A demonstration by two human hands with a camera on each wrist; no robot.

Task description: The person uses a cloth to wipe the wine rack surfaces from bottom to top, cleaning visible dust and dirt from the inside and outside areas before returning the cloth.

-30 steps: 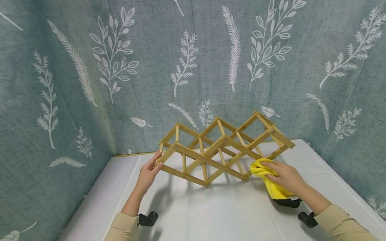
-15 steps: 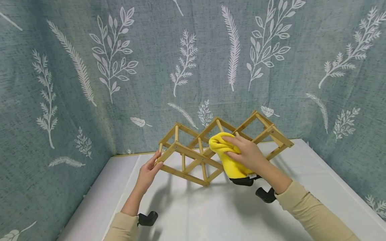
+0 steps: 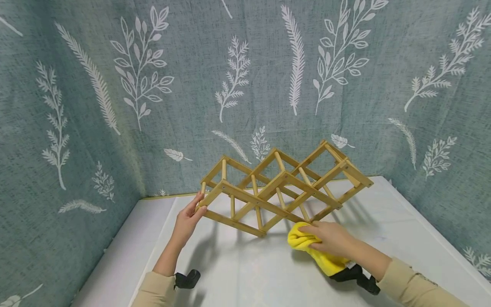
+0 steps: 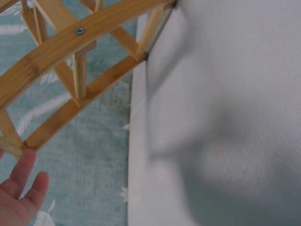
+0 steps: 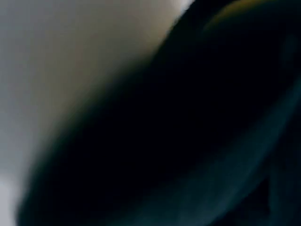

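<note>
A slatted wooden folding rack (image 3: 270,197), zigzag in shape with round dowels, stands tilted above the white table in the head view. My left hand (image 3: 187,219) grips its left end, thumb on the near slat. In the left wrist view, fingers of that hand (image 4: 21,197) show beside the rack's slats (image 4: 51,52). My right hand (image 3: 333,238) pinches a bunched yellow cloth (image 3: 303,238) at the rack's lower front edge, near its bottom right corner. A black part hangs at the cloth's lower end. A dark, blurred surface fills most of the right wrist view, hiding the hand there.
The white table (image 3: 253,273) ends at a teal curtain (image 3: 199,76) with white leaf prints, which hangs behind and on both sides. Black camera mounts (image 3: 188,279) sit on the wrists. Shadows of the rack and arms fall on the table.
My right hand moved with the yellow cloth from the rack's right side left and up onto its middle, then down to the lower front edge. The left hand and rack stayed nearly still.
</note>
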